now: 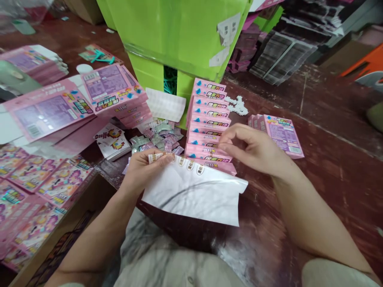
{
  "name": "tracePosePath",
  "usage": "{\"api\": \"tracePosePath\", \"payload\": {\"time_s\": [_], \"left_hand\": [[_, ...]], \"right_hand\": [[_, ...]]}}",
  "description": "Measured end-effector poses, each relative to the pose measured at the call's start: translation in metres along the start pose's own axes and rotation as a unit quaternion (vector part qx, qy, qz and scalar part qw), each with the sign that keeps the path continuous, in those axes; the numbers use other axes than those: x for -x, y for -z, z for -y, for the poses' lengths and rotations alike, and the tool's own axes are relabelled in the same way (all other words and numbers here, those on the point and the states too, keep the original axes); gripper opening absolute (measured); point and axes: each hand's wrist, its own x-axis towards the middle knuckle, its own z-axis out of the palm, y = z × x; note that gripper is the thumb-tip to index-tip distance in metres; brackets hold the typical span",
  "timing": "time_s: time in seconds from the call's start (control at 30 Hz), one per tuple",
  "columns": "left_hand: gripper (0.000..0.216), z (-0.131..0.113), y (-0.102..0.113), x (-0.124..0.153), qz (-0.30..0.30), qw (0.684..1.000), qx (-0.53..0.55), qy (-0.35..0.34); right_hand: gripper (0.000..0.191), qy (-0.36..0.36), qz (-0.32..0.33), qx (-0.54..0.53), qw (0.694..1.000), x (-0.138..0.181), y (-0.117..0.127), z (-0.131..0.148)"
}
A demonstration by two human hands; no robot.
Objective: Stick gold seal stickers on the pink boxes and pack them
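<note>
My left hand point(144, 165) holds a white sticker backing sheet point(194, 193) by its top left corner; a few round stickers point(195, 167) remain along its upper edge. My right hand point(253, 147) hovers over the near end of a row of small pink boxes point(208, 123), its fingers pinched together just above a box; I cannot tell whether a sticker is between them. The row of boxes runs away from me toward a green carton.
A large green carton point(179, 36) stands behind the row. A few pink boxes point(281, 133) lie to the right. Flat pink box blanks point(44, 109) and stacks point(119, 89) lie left, small foil packets point(158, 137) in the middle, printed cards point(32, 179) at lower left.
</note>
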Motion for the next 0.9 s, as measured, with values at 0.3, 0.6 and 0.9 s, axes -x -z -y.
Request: {"api": "tracePosePath", "payload": {"time_s": [0.3, 0.6, 0.9], "left_hand": [[0.031, -0.005, -0.001, -0.008, 0.012, 0.999, -0.021, -0.038], [0.018, -0.011, -0.017, -0.015, 0.02, 0.99, -0.043, -0.133], [0.015, -0.008, -0.023, -0.013, 0.042, 0.977, -0.063, -0.2]], "right_hand": [[0.012, -0.009, -0.02, 0.254, 0.967, -0.016, -0.016, -0.033], [0.031, -0.01, 0.072, 0.124, 0.99, -0.011, 0.005, -0.019], [0.022, -0.074, 0.049, 0.011, 0.996, -0.002, -0.002, 0.012]]}}
